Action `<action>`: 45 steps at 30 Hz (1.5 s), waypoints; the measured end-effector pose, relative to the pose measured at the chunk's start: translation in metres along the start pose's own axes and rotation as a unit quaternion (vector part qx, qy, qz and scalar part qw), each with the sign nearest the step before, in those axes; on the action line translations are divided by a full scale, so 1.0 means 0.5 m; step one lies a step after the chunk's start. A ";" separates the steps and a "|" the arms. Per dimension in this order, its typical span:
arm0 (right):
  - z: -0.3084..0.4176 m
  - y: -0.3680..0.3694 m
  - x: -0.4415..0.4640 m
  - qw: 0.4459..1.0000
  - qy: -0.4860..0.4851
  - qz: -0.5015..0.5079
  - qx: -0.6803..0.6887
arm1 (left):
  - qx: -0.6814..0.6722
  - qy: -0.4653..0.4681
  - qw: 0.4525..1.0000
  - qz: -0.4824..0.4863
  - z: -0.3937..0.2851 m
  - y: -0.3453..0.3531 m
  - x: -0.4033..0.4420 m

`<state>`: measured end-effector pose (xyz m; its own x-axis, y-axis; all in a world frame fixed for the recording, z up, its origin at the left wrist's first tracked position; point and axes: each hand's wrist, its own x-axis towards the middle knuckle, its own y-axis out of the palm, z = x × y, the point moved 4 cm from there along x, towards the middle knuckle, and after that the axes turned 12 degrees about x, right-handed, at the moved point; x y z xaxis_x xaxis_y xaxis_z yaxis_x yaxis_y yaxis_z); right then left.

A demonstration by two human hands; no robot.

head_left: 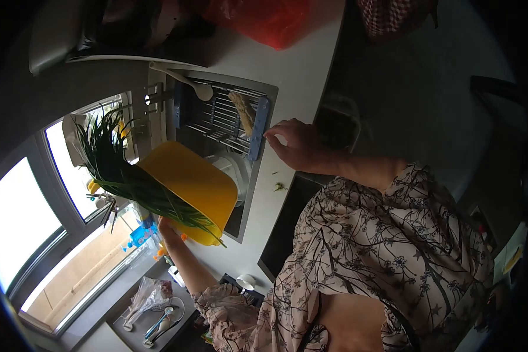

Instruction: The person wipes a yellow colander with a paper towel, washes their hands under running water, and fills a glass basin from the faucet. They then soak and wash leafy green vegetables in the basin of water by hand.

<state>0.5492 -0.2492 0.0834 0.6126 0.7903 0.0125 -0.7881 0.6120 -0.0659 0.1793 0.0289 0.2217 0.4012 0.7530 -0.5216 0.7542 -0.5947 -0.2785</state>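
Note:
A yellow board (188, 176) is tilted over the sink, with a large bunch of long green leaves (123, 176) lying along it and hanging past its far end. My left hand (168, 230) grips the board's side near the leaves; its fingers are mostly hidden behind it. Close to the blue end of the wire dish rack (259, 129), my right hand (293, 141) is curled, thumb and forefinger tips together. Whatever may be between them is too small to make out. On the rack rests a knobbly light-brown piece (242, 111).
A wooden spoon (202, 91) lies by the rack. Clear dishes (232, 167) stand in the sink (234, 226). Green scraps (278, 186) lie on the counter (293, 70), near a red bag (270, 23). A white cup (246, 281) and windows (20, 217) are beyond my left arm.

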 end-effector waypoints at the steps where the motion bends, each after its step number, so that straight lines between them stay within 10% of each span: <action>1: 0.016 0.009 -0.010 1.000 -0.006 0.008 -0.001 | 0.006 0.005 1.000 0.007 -0.002 -0.003 -0.003; 16: 0.108 0.115 0.019 0.987 0.011 0.130 -0.096 | 0.058 -0.020 0.989 0.132 0.040 0.078 0.248; 25: 0.230 0.185 0.033 0.904 -0.312 0.152 -0.251 | 0.151 0.031 0.983 0.095 0.015 0.138 0.379; 35: 0.176 0.385 0.086 0.890 -0.148 0.307 -0.305 | 0.303 0.187 0.933 -0.047 -0.046 0.117 0.379; 38: 0.166 0.379 0.093 0.912 -0.126 0.288 -0.265 | 0.013 0.145 0.979 -0.143 0.027 0.100 0.284; 41: 0.181 0.352 0.098 0.936 -0.050 0.265 -0.227 | -0.407 0.157 0.855 -0.280 0.175 0.154 0.181; 45: 0.210 0.346 0.095 0.918 -0.023 0.291 -0.269 | -0.468 0.164 0.765 -0.410 0.240 0.316 0.073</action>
<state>0.4357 -0.1024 0.1774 0.0846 0.9865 -0.1399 -0.8295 -0.0081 -0.5585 0.2506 -0.0715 0.0620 -0.4142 0.8863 -0.2070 0.8026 0.4629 0.3761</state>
